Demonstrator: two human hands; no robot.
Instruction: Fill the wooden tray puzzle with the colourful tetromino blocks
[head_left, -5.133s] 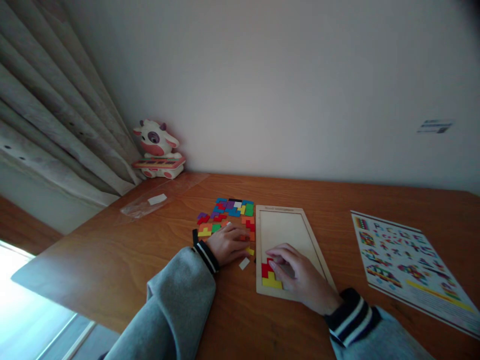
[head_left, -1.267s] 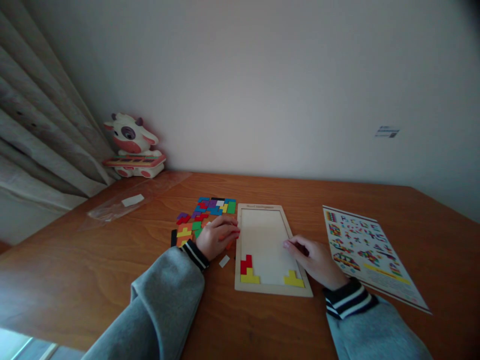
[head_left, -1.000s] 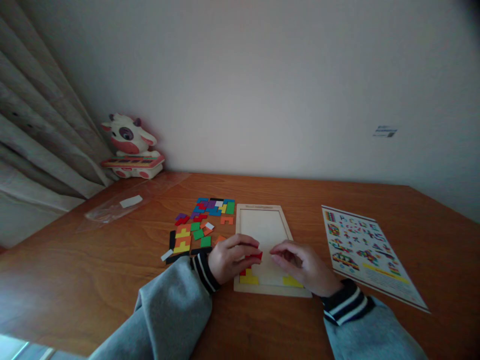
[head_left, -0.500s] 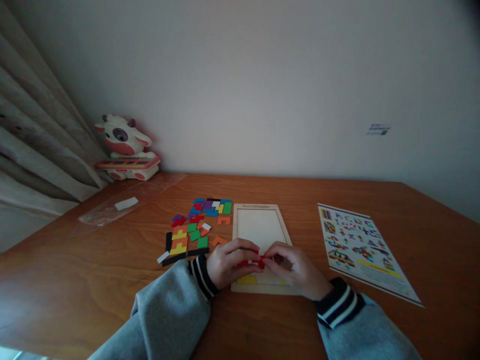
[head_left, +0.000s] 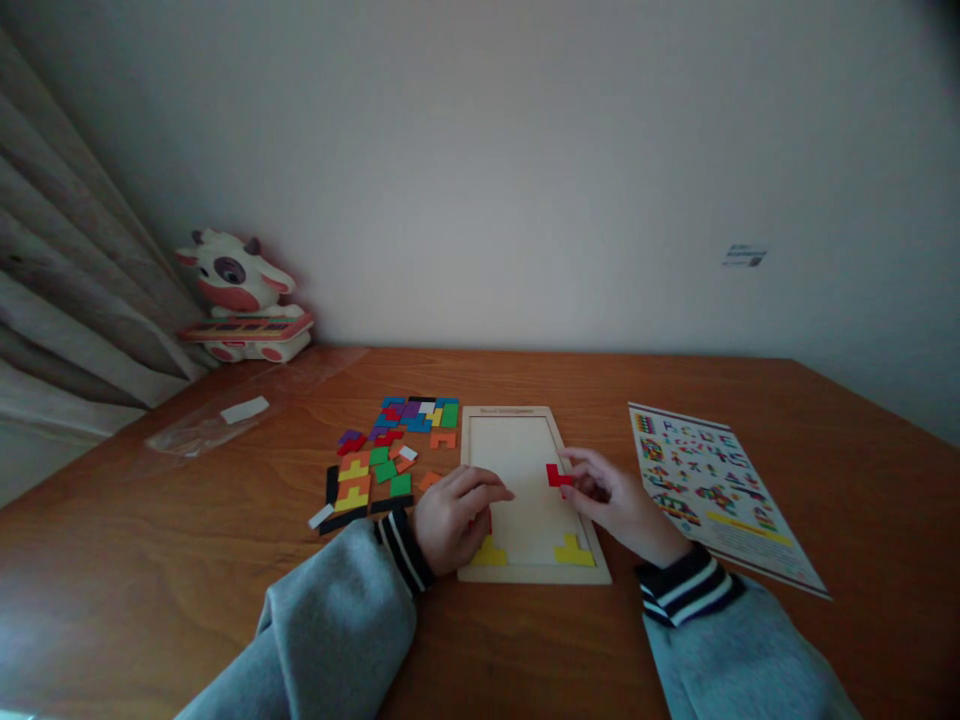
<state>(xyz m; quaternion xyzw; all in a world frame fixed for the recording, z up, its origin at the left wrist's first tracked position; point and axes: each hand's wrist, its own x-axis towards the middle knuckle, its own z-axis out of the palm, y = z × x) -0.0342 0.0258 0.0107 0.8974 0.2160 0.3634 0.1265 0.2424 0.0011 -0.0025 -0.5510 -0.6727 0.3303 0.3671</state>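
Observation:
A pale wooden tray (head_left: 536, 575) lies flat on the table, with a yellow puzzle piece (head_left: 490, 553) in its near left corner and another yellow puzzle piece (head_left: 574, 551) in its near right corner. My right hand (head_left: 611, 497) pinches a stepped red puzzle piece (head_left: 556, 476) over the tray's right side. Across the tray's left edge, my left hand (head_left: 456, 512) is closed with its index finger reaching inward. A sliver of red, another puzzle piece, shows beneath its fingers; the rest is hidden.
Several colourful puzzle pieces (head_left: 400, 485) lie left of the tray, some grouped farther back. A printed pattern sheet (head_left: 720, 490) is on the right. A clear plastic bag (head_left: 187, 430) and a cow-shaped toy keyboard (head_left: 247, 335) stand at the back left, near the curtain (head_left: 67, 300).
My hands, together over the tray before, have separated. The right moved right and away from me with a red puzzle piece; the left stays at the left edge. The near yellow pieces show more.

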